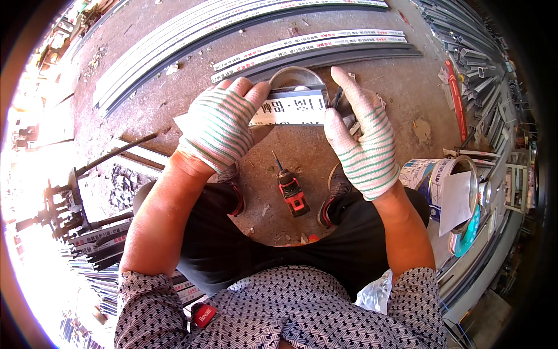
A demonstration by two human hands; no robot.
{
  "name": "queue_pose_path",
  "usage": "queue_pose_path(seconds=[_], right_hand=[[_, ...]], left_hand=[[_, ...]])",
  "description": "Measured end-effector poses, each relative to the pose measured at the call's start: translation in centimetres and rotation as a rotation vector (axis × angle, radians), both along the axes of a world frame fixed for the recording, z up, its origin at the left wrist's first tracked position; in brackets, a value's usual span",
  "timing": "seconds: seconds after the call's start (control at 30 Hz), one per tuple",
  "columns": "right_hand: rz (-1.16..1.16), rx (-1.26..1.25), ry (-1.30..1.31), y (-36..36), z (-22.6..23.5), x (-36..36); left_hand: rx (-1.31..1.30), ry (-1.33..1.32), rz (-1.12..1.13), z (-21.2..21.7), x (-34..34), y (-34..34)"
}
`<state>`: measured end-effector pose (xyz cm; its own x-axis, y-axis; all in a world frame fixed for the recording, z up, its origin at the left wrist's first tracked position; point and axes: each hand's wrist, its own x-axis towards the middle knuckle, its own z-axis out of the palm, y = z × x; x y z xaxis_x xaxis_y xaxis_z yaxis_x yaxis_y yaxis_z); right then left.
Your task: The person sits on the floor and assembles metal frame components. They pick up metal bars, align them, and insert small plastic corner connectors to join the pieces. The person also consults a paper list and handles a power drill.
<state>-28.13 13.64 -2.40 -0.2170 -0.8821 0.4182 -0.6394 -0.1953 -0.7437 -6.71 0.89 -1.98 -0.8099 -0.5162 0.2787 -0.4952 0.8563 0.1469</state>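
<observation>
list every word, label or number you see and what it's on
Wording not copied; printing shows on:
White-faced metal profile: large dark characters
Long white metal strips: small dark and red characters
Small red rectangular object: pale lettering
White-and-blue cylindrical bucket: printing, too blurred to read
Stacked dark-and-white metal strips: characters, too small to read

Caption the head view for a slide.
Gloved left hand and right hand flank a short profile; a red-and-black drill lies on the floor.

The floor point(418, 96) here is brownish, littered with scraps point(172, 68), marked by a pale patch point(422, 132). Glaring light point(26, 192) bleaches the left side.
</observation>
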Motion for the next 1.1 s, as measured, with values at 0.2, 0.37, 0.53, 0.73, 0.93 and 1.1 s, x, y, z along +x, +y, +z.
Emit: queue_pose_path(seconds=[0.2,0.37,0.53,0.73,0.93,1.1], right_hand=[[-0.007,0.005,0.071,0.14,-0.24,-0.2],[-0.019,0.059,0.052,0.29,-0.15,-0.19],[-0.001,0.05,0.103,0.22,-0.12,-0.45],[0.007,0.079,0.119,0.18,-0.08,-0.44],[0.033,0.074,0.053,0.21,0.08,-0.43],[0.068,0.039,-0.003,0.09,-0.33,-0.7]], left_hand=[[-0.035,-0.008,-0.002,0.35,0.02,0.19],[-0.064,-0.002,-0.007,0.27,0.16,0.25],[-0.063,-0.011,-0.009,0.36,0.18,0.31],[-0.061,-0.006,-0.011,0.33,0.28,0.27],[-0.062,-0.001,-0.008,0.38,0.4,0.27],[-0.06,0.007,-0.007,0.39,0.44,0.26]])
